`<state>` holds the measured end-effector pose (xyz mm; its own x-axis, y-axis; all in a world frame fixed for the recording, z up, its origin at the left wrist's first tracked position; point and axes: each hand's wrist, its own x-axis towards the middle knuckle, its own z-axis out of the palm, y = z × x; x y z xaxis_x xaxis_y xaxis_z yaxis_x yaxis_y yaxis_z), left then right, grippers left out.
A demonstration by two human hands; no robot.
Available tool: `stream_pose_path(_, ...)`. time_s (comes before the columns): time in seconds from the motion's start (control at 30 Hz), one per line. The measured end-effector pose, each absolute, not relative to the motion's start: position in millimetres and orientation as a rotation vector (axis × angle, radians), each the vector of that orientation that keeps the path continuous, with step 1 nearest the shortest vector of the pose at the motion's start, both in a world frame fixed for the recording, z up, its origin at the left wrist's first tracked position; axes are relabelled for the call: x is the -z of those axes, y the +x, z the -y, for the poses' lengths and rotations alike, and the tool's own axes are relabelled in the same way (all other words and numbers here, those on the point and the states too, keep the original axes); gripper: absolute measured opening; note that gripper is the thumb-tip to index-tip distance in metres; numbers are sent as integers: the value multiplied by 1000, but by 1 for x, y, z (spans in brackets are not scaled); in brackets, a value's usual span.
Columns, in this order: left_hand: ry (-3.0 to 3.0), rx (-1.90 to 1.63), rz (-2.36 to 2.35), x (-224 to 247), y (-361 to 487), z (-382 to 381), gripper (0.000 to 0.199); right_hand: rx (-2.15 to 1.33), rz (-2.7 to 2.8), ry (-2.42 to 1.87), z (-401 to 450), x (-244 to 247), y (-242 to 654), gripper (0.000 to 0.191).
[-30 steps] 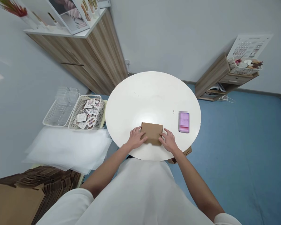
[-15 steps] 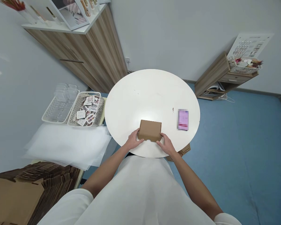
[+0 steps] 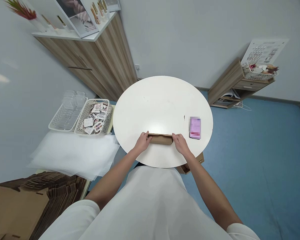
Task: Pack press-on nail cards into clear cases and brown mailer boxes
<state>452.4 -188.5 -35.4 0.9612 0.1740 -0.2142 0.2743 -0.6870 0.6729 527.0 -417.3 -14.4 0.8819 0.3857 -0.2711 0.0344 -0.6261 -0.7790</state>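
A small brown cardboard box (image 3: 161, 139) is at the near side of the round white table (image 3: 162, 100), with one narrow side facing me. My left hand (image 3: 142, 141) grips its left end, thumb on the near side and fingers behind. At the right end my right hand (image 3: 180, 144) grips it in the same way. The box looks tipped up, its broad top face now out of sight. Whether it touches the table I cannot tell. To the right on the table lies a phone-like item with a blurred pink screen (image 3: 195, 128).
Left of the table are a basket of printed cards (image 3: 93, 120), a basket of clear plastic trays (image 3: 67, 113), translucent sheets (image 3: 75, 151) and stacked flat cardboard (image 3: 20, 206). A wooden cabinet (image 3: 90, 63) stands behind. Another cardboard box (image 3: 185, 169) is below the table's right edge.
The box has tipped so that its broad top no longer shows, only a narrow side. Both hands have moved up to its upper corners.
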Motion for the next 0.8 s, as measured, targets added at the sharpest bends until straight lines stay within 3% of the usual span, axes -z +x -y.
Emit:
stream_pose_path(0.33,2351,-30,-290,26,445,196,43,-540,230,-2074,416,16,520,53)
stream_pose_path(0.8,2086,60,-479,19,445,195,43,-618,231,-1950,425,27,524,47)
